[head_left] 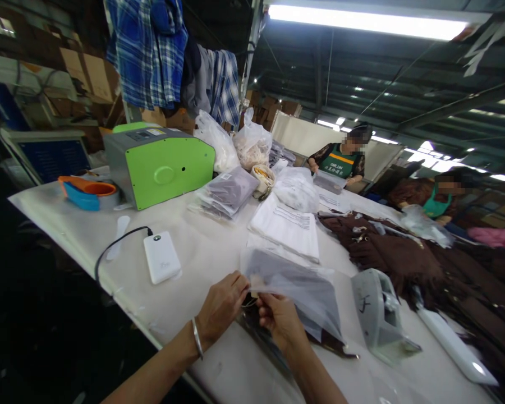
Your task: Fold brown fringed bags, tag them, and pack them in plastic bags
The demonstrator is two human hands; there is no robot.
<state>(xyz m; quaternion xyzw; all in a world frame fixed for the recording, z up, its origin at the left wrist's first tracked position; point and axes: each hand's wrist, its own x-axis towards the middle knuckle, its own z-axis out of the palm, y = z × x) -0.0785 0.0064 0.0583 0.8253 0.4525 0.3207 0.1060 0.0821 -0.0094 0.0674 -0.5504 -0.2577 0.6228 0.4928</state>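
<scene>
While the left hand (pixel 222 308) and right hand (pixel 281 318) pinch, fingers closed, a translucent plastic bag (pixel 297 286) on the table (pixel 208 238), a tape dispenser (pixel 372 322) stands beside its right end. Printed sheets (pixel 287 229) lie just beyond.

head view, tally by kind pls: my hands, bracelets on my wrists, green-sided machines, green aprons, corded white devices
Your hands: 2
Bracelets: 1
Green-sided machines: 1
Green aprons: 2
Corded white devices: 1
Total: 7

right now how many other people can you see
2: one person in a green apron across the table, another person farther right, beyond the brown cloth. More may be hidden.
</scene>
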